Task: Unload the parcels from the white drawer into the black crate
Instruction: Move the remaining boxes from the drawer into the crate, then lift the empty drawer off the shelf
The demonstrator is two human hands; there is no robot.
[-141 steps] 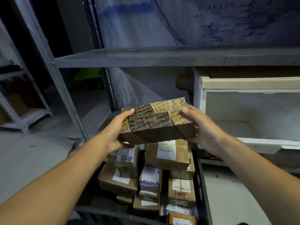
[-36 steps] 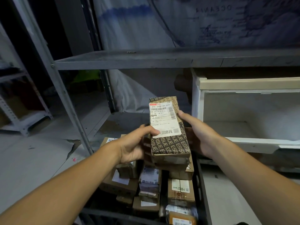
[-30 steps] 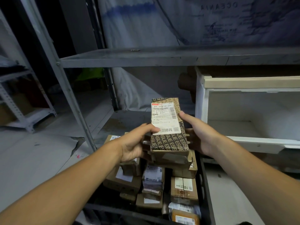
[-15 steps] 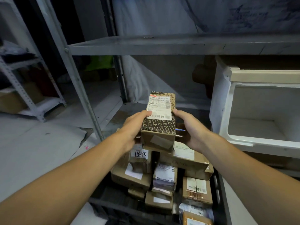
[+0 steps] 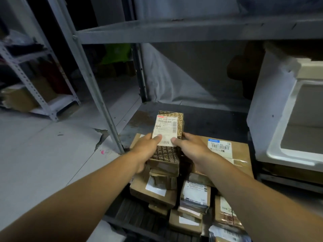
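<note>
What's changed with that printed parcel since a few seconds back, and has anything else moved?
The printed parcel was turned from lying crosswise, pattern up, to lengthwise with its label up, then lowered onto the pile in the black crate. The left hand and right hand still hold it, thumbs on the label. The camera has tilted down. The other parcels and the white drawer look unchanged.

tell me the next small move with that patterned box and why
Probably lower the patterned box the rest of the way onto the parcels in the black crate and let go. Both the left hand and right hand hold it just above the pile.
</note>
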